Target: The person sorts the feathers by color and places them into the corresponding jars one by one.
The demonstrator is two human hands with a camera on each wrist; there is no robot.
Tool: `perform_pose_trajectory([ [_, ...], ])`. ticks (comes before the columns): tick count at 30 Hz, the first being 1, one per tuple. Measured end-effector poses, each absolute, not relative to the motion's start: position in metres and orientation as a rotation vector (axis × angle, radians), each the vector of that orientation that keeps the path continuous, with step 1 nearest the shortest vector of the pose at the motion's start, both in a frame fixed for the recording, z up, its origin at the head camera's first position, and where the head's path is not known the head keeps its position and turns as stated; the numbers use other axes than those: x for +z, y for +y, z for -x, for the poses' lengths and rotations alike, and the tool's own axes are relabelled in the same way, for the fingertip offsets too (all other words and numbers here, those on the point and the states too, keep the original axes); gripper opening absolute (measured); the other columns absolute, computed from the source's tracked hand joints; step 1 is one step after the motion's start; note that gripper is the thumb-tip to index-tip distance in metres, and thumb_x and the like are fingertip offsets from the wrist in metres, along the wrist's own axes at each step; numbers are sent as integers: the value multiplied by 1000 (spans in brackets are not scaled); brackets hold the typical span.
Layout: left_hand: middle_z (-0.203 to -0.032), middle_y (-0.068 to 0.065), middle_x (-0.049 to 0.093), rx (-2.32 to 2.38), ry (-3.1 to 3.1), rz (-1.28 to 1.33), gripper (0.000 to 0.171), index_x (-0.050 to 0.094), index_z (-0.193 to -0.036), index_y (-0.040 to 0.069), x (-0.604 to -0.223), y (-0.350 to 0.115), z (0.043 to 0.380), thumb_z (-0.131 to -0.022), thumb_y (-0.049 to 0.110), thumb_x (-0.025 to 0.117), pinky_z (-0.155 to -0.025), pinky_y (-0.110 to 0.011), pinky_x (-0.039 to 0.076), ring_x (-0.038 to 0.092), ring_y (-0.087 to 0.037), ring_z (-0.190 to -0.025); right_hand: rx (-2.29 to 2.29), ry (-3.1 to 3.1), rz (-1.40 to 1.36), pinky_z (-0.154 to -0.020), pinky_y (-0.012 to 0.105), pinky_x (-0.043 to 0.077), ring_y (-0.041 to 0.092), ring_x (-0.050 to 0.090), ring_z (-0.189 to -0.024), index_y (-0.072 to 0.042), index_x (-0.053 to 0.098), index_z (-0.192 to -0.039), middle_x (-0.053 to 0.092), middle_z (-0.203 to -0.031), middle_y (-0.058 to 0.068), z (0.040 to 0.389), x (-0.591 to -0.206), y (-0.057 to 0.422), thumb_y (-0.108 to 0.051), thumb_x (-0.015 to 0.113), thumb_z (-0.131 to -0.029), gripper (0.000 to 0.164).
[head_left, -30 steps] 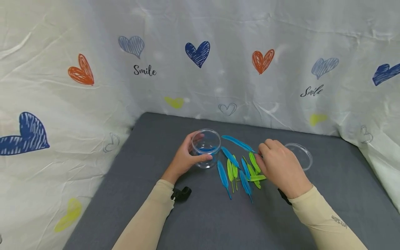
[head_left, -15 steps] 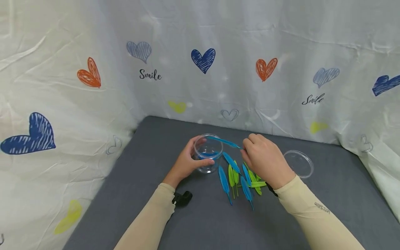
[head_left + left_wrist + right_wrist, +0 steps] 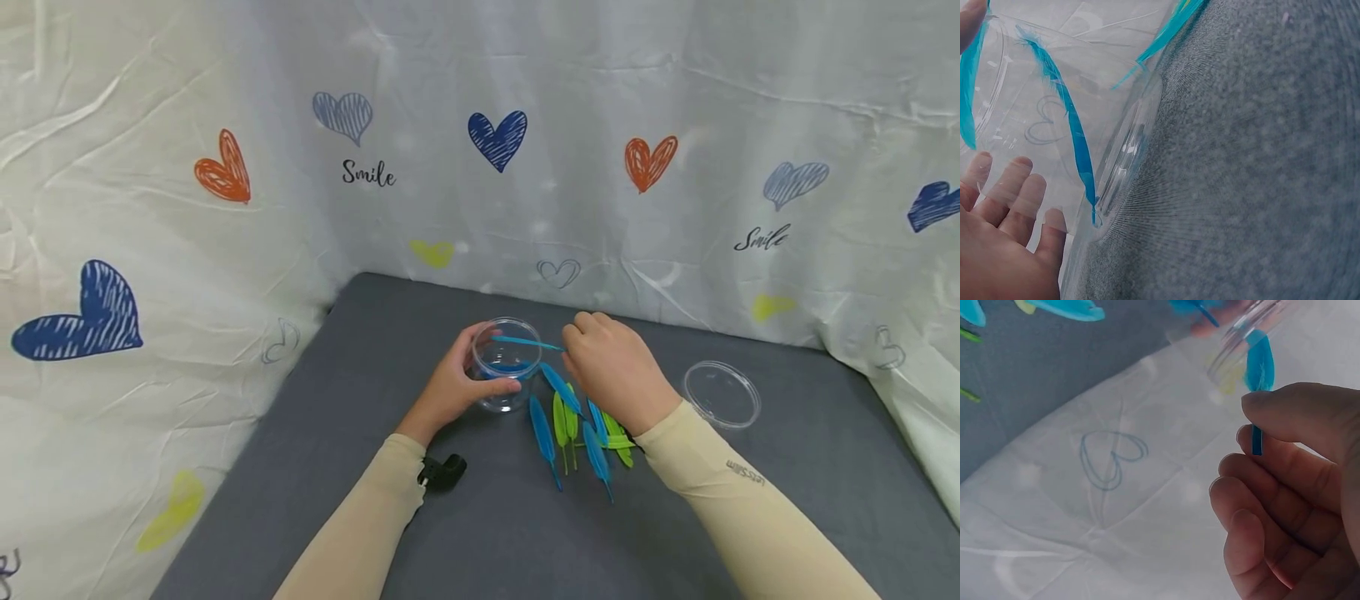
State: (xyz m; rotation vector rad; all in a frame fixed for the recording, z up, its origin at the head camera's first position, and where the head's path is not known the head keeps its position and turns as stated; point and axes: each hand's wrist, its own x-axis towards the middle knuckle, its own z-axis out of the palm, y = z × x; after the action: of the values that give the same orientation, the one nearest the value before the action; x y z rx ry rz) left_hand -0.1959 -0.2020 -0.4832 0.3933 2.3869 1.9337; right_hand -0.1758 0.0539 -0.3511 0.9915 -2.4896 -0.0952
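My left hand [image 3: 448, 392] grips a clear plastic jar [image 3: 504, 403] that stands upright on the table, its fingers behind and thumb across the front. Inside the jar lies a blue feather [image 3: 1074, 128]. The quill of another blue feather [image 3: 1260, 365] is pinched between thumb and index finger of my right hand [image 3: 618, 373]. That feather's tip reaches in over the jar's rim in the head view. Beneath and in front of my right hand, several blue feathers [image 3: 542, 432] and green feathers [image 3: 561, 423] lie loose, some partly hidden by the hand.
A round clear lid [image 3: 688, 398] lies on the grey table [image 3: 480, 542], right of my right hand. White curtain [image 3: 570, 200] printed with hearts hangs behind the table and along its sides. A black wrist strap device [image 3: 444, 473] sits at my left wrist.
My right hand has carried the blue feather leftward from the feather pile to the jar's mouth. My left hand keeps its grip on the jar, and the head view has shifted slightly.
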Motion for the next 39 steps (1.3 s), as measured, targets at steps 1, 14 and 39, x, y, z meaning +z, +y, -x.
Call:
perform_pose_trajectory([
  [1, -168, 1, 47, 1935, 2386, -386, 103, 35, -166, 33, -483, -202, 196, -83, 41, 96, -131, -56, 35, 41, -25, -160, -104, -2485, -996, -71, 35, 61, 23, 61, -73, -4, 73, -87, 61, -80, 7, 176, -351, 52, -15, 89, -90, 20],
  [14, -163, 3, 50, 1978, 2339, -381, 99, 37, -164, 34, -481, -201, 197, -84, 35, 96, -124, -57, 44, 50, -27, -152, -188, -2424, -1054, -64, 35, 60, 23, 63, -69, -3, 76, -85, 63, -77, 8, 189, -346, 29, -9, 85, -92, 13],
  [39, -170, -4, 45, 1962, 2336, -428, 102, 34, -166, 35, -480, -201, 194, -85, 43, 94, -135, -59, 25, 36, -23, -163, -301, -2541, -1030, -61, 38, 63, 24, 69, -67, -5, 84, -92, 72, -80, 10, 207, -354, -6, -8, 78, -99, 10],
])
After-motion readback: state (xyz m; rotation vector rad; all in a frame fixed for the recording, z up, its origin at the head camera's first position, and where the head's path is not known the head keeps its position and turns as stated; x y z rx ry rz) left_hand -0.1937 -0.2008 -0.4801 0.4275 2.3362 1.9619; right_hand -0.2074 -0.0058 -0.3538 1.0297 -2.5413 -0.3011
